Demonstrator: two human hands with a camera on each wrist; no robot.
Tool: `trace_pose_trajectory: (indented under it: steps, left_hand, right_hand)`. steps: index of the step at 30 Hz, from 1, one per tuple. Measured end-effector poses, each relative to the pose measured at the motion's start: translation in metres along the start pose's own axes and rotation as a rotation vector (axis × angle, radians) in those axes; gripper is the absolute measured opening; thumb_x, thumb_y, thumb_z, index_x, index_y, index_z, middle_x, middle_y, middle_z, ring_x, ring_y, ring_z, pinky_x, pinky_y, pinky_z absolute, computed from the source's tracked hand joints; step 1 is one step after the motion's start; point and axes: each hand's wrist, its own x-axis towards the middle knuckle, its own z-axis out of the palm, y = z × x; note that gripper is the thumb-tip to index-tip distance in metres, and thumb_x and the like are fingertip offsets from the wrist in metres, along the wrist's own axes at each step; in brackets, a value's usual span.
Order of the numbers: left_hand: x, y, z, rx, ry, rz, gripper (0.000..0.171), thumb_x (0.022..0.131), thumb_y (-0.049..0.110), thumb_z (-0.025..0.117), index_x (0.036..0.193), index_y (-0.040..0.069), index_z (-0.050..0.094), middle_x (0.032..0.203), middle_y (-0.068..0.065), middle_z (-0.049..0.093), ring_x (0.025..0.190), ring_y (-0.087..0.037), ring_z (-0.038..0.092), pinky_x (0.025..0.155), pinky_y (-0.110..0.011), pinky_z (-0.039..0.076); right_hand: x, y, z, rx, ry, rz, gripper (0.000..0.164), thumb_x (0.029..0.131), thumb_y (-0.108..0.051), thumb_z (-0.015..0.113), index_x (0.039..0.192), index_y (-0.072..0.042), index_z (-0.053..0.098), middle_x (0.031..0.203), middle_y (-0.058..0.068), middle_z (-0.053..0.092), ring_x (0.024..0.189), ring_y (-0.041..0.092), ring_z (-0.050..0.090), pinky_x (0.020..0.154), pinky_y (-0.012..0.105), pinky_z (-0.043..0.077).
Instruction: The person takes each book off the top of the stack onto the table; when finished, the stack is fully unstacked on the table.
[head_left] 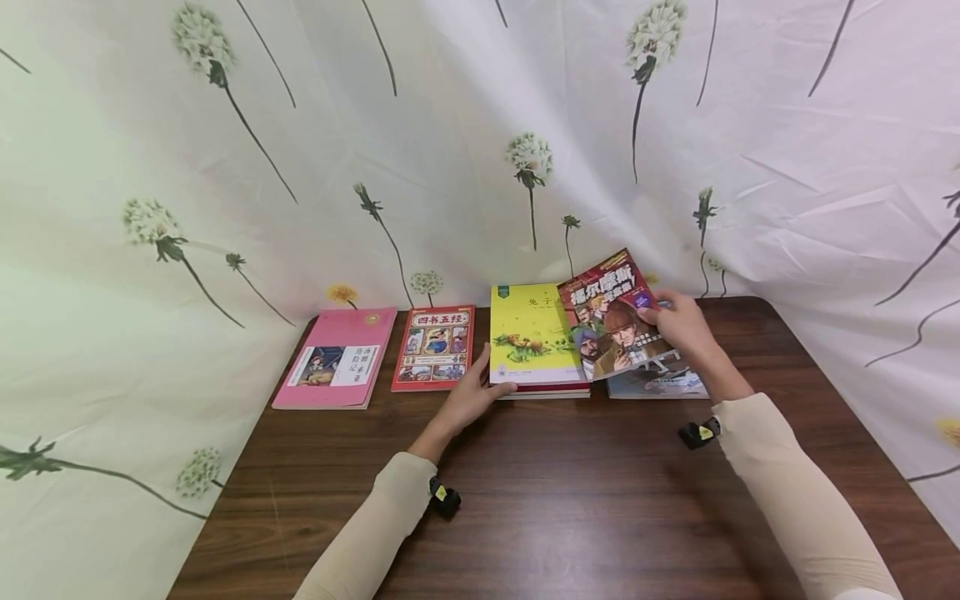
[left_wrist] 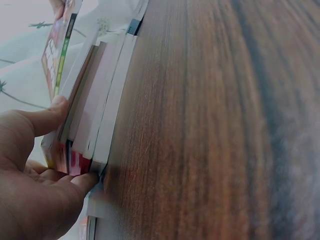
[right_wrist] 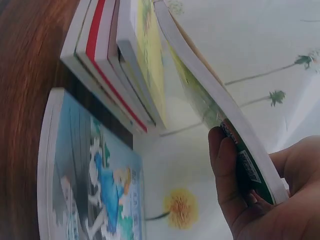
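Observation:
My right hand (head_left: 678, 323) grips the right edge of a thin red comic book (head_left: 603, 308) with a detective in a cap on its cover. The book is raised and tilted, its left corner overlapping a yellow book (head_left: 525, 333) in the head view. That yellow book tops a stack of several books (right_wrist: 102, 45). At the stack's left side is my left hand (head_left: 468, 398), thumb on the top cover and fingers curled along the side, as the left wrist view shows. Below the raised book lies a blue-grey book (right_wrist: 90, 175), partly hidden in the head view.
Left of the stack lies a red book (head_left: 433, 350) with picture panels, and farther left a pink book (head_left: 337, 354). All rest along the back of a dark wooden table (head_left: 540, 492). Behind hangs a white curtain (head_left: 450, 125) printed with dandelions.

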Motion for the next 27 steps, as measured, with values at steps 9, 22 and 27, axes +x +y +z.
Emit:
trace_pose_trajectory:
  steps: [9,22,27]
  left_hand:
    - [0.000,-0.001,0.000,0.004,0.002,0.010,0.099,0.102,0.031,0.075,0.172,0.009,0.008,0.181,-0.012,0.002,0.164,-0.032,0.021,0.126,-0.052,0.038]
    - [-0.001,0.000,0.000,0.009,-0.003,0.014,0.099,0.102,0.031,0.074,0.173,0.010,0.008,0.181,-0.012,0.003,0.164,-0.033,0.023,0.125,-0.053,0.040]
    - [-0.001,0.000,-0.001,0.010,-0.006,0.009,0.100,0.102,0.032,0.074,0.173,0.010,0.008,0.181,-0.012,0.002,0.164,-0.032,0.020,0.127,-0.052,0.037]
  right_hand:
    - [-0.006,0.020,-0.024,-0.055,0.060,0.031,0.054,0.111,-0.021,0.053,0.154,0.010,0.047,0.143,0.034,0.057,0.106,0.027,0.060,0.079,0.024,0.049]
    - [-0.014,0.060,-0.056,-0.068,0.161,0.116,0.056,0.112,-0.027,0.051,0.154,0.010,0.047,0.139,0.032,0.059,0.087,0.008,0.057,0.071,0.020,0.049]
    - [-0.018,0.072,-0.069,-0.070,0.181,0.150,0.059,0.113,-0.029,0.048,0.157,0.010,0.043,0.144,0.032,0.055,0.093,0.012,0.056,0.069,0.018,0.047]
